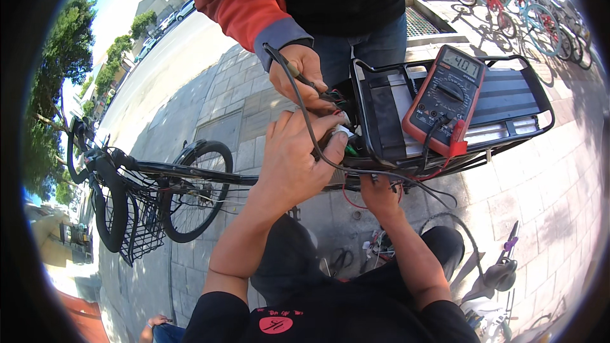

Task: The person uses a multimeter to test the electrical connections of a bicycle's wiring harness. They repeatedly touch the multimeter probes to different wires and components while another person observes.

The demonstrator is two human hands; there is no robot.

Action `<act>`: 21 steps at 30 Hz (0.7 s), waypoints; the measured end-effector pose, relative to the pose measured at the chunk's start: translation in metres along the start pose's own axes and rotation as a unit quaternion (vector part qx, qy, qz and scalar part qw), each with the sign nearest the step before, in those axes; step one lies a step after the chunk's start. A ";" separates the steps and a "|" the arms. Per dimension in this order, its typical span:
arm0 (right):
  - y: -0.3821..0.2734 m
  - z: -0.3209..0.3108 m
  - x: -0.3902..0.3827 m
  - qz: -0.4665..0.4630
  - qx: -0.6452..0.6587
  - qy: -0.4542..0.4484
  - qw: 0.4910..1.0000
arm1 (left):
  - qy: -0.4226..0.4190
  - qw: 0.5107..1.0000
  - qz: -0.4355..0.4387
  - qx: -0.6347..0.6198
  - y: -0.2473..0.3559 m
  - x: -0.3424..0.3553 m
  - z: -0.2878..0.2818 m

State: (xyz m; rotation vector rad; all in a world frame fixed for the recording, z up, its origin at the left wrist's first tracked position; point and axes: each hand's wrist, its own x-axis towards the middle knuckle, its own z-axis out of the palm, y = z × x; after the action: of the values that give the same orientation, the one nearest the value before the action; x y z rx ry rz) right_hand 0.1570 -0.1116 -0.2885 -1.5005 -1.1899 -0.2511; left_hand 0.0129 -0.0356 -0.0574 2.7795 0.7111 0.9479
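My left hand [292, 149] reaches to the front end of the bike's rear rack, thumb and fingers closed on a white connector [344, 131] with thin wires. Across from it, another person's hand [300, 76] holds a black test lead [292, 68] close to the same wires. My right hand [381, 195] is low beside the rack, next to red wires [352, 202]; its fingertips are hidden under the frame. A red and dark multimeter [447, 98] with a lit display lies on the black rack [534, 117], its leads plugged in. A black cable [305, 114] loops over my left fingers.
The electric bike's handlebar [108, 178], wire basket [130, 225] and front wheel [200, 190] extend left. Tools and loose wires [378, 248] lie on the paving between my legs. A removed saddle [501, 273] is at lower right. Parked bicycles [540, 22] stand far right.
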 end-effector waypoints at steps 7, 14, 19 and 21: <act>-0.006 0.000 0.005 0.026 0.098 0.051 0.994 | -0.008 1.000 0.003 0.004 0.002 0.000 -0.001; 0.005 0.002 -0.008 0.006 0.003 -0.005 1.000 | -0.006 1.000 -0.003 -0.006 0.002 -0.002 0.001; 0.030 0.027 -0.031 -0.008 -0.060 -0.038 0.997 | 0.009 1.000 0.008 -0.006 0.002 -0.001 0.003; 0.040 0.039 -0.041 0.066 -0.013 -0.028 0.997 | 0.012 1.000 0.016 -0.007 0.000 -0.001 0.005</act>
State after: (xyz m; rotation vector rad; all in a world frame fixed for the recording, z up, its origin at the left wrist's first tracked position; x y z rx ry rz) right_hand 0.1514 -0.0943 -0.3555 -1.6108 -1.1294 -0.1377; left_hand 0.0153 -0.0361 -0.0619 2.7809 0.6620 0.9890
